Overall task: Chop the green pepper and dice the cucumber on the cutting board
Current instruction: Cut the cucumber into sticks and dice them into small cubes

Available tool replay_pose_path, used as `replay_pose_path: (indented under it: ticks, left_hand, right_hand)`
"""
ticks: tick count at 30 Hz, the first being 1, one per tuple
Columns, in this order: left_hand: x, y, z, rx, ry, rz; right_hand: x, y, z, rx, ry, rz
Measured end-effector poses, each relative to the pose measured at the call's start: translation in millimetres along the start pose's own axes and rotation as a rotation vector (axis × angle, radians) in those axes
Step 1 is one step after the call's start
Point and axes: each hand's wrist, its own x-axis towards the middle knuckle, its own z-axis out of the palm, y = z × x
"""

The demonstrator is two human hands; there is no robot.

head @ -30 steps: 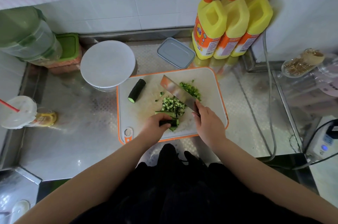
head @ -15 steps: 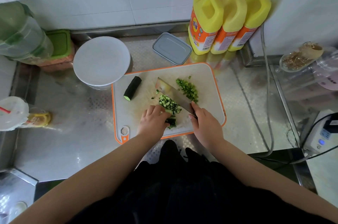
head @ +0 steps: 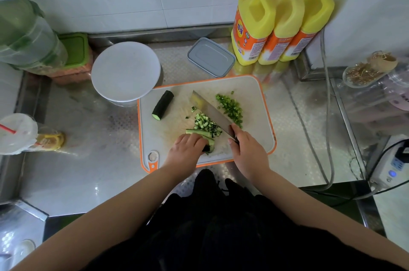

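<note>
1. The cleaver [head: 212,113] blade, lifted over the diced cucumber [head: 207,125] a second ago, now lies at the pile's right edge.
2. The left hand [head: 188,149] has edged back along the cucumber strips [head: 200,134], away from the pile.
3. The pile has grown, spreading towards the strips.

The cutting board [head: 254,98] is lying on the worktop [head: 88,160] near its front edge. On the board, a cucumber piece [head: 162,105] is lying toward the left edge, diced cucumber [head: 207,125] is sitting at the middle, and chopped pepper [head: 231,108] is lying to its right, the knife [head: 210,112] slanting between the two piles. Cucumber strips [head: 199,133] are lying under the left hand [head: 188,149]; the right hand [head: 247,149] is gripping the knife. Three bottles [head: 283,25] are standing at the back right corner.
</note>
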Motion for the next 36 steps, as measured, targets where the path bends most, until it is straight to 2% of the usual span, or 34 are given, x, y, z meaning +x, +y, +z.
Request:
replay_pose_path:
  ticks: [2, 5, 7, 9, 15, 20, 24, 29, 36]
  left_hand:
    - [-1, -3, -15, -0.115, -0.05, -0.139]
    - [-4, -22, -35, -0.267, -0.265, -0.362]
    - [-8, -38, -37, -0.251, -0.395, -0.391]
    - [-11, -50, -35, -0.16, -0.462, -0.336]
    - [-21, -52, -26, 0.023, -0.295, -0.249]
    - [-35, -47, -19, 0.067, -0.224, -0.212]
    - [-36, -55, -16, 0.139, -0.178, -0.142]
    - [-37, -60, -17, 0.127, -0.129, -0.037]
    - [-46, -56, -8, 0.05, 0.0, -0.089]
  right_hand:
    - [1, -9, -5, 0.079, -0.036, 0.017]
    - [5, -24, -9, 0.193, -0.14, 0.059]
    - [9, -33, -7, 0.204, -0.223, 0.091]
    - [13, -40, -4, 0.197, -0.281, 0.107]
    - [15, -51, 3, 0.194, -0.376, 0.13]
    - [12, -55, 2, 0.007, -0.435, 0.075]
    - [11, -58, 5, -0.042, -0.456, 0.068]
    - [12, -61, 11, -0.038, -0.482, 0.083]
    - [14, -64, 15, -0.13, -0.52, 0.073]
